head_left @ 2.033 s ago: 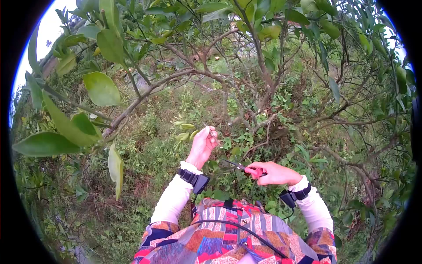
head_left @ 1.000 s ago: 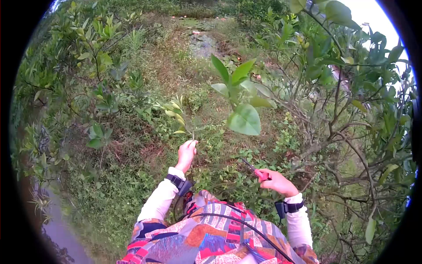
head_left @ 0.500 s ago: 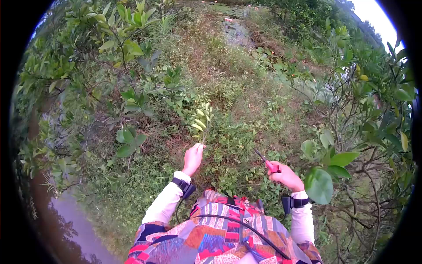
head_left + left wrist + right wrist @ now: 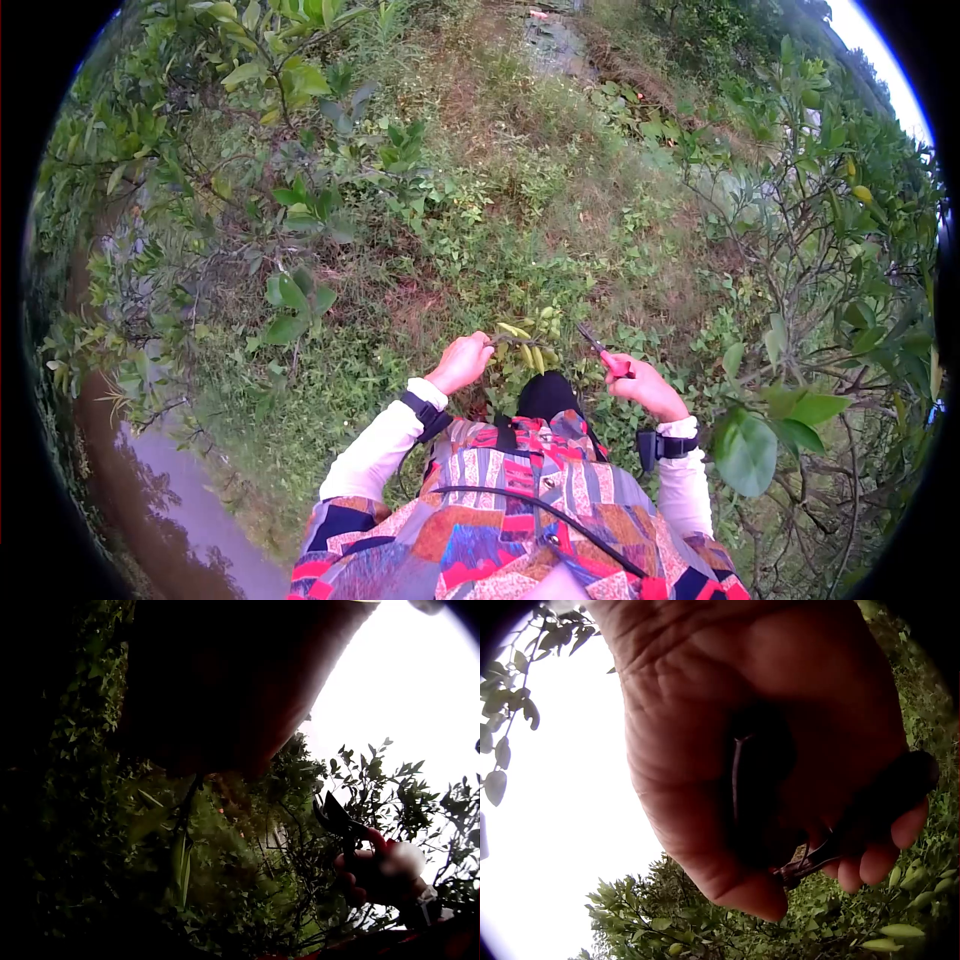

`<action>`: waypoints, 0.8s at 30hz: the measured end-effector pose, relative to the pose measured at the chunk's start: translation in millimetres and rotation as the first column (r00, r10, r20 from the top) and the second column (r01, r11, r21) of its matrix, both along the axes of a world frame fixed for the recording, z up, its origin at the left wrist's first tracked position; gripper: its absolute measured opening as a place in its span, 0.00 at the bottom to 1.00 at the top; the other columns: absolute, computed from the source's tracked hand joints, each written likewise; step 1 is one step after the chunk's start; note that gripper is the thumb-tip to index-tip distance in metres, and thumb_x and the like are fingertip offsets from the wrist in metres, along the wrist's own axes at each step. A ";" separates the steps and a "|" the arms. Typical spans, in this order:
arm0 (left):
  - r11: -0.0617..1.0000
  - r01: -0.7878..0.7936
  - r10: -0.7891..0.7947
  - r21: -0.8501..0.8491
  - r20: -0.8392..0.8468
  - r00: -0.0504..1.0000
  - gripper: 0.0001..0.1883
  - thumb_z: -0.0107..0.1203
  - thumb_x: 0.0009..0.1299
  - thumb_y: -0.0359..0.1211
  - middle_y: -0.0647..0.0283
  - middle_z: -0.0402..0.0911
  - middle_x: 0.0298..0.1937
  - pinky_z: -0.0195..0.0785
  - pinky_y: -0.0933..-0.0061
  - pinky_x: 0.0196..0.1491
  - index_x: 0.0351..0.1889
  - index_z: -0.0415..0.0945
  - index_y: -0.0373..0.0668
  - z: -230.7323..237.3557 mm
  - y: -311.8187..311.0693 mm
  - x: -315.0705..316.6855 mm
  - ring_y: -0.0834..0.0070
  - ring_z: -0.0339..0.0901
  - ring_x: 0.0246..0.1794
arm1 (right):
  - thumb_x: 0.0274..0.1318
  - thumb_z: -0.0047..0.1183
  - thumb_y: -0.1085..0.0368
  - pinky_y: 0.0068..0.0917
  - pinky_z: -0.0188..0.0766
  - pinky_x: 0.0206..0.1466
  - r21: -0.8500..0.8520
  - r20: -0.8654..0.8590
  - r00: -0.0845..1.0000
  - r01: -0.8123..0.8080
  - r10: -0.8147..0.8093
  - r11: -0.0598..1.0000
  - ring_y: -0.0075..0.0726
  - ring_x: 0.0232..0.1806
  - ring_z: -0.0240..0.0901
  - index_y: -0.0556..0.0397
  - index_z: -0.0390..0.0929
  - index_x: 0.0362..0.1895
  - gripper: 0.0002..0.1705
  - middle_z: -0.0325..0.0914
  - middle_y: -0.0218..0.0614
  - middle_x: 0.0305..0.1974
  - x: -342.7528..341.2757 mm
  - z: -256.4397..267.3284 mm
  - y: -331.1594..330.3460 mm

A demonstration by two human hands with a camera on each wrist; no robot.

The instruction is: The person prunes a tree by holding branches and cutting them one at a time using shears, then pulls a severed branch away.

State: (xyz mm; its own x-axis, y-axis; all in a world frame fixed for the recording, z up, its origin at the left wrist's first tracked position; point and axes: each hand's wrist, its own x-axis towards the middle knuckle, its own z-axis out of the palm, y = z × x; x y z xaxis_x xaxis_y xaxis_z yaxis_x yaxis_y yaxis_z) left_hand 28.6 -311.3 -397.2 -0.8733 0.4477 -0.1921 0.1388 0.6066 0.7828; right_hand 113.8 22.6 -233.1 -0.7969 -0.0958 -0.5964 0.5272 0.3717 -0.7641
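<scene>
My left hand (image 4: 460, 363) pinches the stem of a short leafy twig (image 4: 527, 352). Its pale yellow-green leaves point to the right, toward the other hand. In my right hand (image 4: 648, 388) are pruning shears (image 4: 606, 355) with red grips, gripped with the blades toward the twig's leafy end and a small gap between. From the left wrist view, the blades (image 4: 339, 819) stand apart, while the left hand (image 4: 232, 690) is a dark shape with the twig (image 4: 182, 862) hanging below it. The right wrist view has fingers wrapped round the dark handles (image 4: 885, 799).
Citrus-like branches (image 4: 290, 295) reach in from the left, and a leafy tree (image 4: 800, 430) stands close beside the right forearm. Low weeds (image 4: 480, 220) cover the ground ahead. Water (image 4: 190, 490) lies at the lower left. A dark-clad knee (image 4: 548, 395) shows below the twig.
The view has swung from the tree to the open ground. The twig, held pointing away, has tipped over to the right and come nearer the body and the shears.
</scene>
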 end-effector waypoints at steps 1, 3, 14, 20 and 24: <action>1.000 -0.030 0.030 -0.004 -0.031 0.999 0.14 0.52 0.72 0.38 0.43 0.81 0.33 0.70 0.48 0.43 0.43 0.76 0.35 -4.0 3.5 -3.7 0.44 0.80 0.39 | 0.50 0.59 0.66 0.23 0.68 0.51 0.003 0.008 1.000 0.004 -0.004 1.000 0.23 0.42 0.71 0.58 0.72 0.58 0.28 0.76 0.27 0.39 -4.7 -1.9 -0.6; 0.997 -0.075 0.076 0.018 -0.084 0.994 0.14 0.53 0.71 0.37 0.44 0.81 0.30 0.72 0.50 0.41 0.41 0.77 0.34 -9.0 10.3 -9.5 0.45 0.80 0.36 | 0.50 0.59 0.66 0.23 0.68 0.51 0.004 0.026 1.000 0.008 -0.008 1.000 0.22 0.41 0.71 0.57 0.72 0.58 0.29 0.76 0.26 0.39 -12.9 -8.2 -0.3; 0.968 -0.168 0.191 0.188 -0.114 0.975 0.12 0.57 0.71 0.38 0.55 0.80 0.23 0.69 0.58 0.32 0.44 0.79 0.41 -4.0 84.2 -82.0 0.59 0.80 0.25 | 0.49 0.56 0.66 0.21 0.66 0.44 -0.077 0.054 0.993 0.107 -0.103 0.991 0.20 0.36 0.69 0.57 0.72 0.58 0.28 0.75 0.24 0.35 -21.0 -18.1 54.3; 0.972 -0.026 0.052 0.232 -0.109 0.993 0.13 0.54 0.73 0.40 0.53 0.81 0.28 0.72 0.61 0.38 0.48 0.80 0.42 16.3 123.8 -130.2 0.59 0.81 0.30 | 0.48 0.56 0.68 0.19 0.64 0.37 -0.047 0.017 0.975 0.222 -0.221 0.974 0.19 0.32 0.67 0.55 0.72 0.56 0.27 0.74 0.23 0.34 -36.4 -14.0 53.2; 0.957 0.166 -0.158 0.238 -0.051 0.986 0.16 0.52 0.73 0.42 0.48 0.84 0.39 0.73 0.53 0.48 0.49 0.80 0.43 12.0 130.4 -173.3 0.51 0.82 0.42 | 0.47 0.55 0.69 0.21 0.67 0.39 -0.073 0.099 0.965 0.249 -0.241 0.966 0.21 0.35 0.70 0.54 0.72 0.57 0.28 0.76 0.26 0.37 -55.9 -35.1 57.9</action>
State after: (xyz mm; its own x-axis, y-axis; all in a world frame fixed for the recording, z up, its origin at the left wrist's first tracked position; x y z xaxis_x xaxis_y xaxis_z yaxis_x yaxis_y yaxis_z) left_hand -144.7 -180.9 -385.2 -0.7890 0.6134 -0.0351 0.2464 0.3682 0.8965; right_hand 57.9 80.6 -268.2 -0.7467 0.0429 -0.6638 0.6611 0.1591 -0.7333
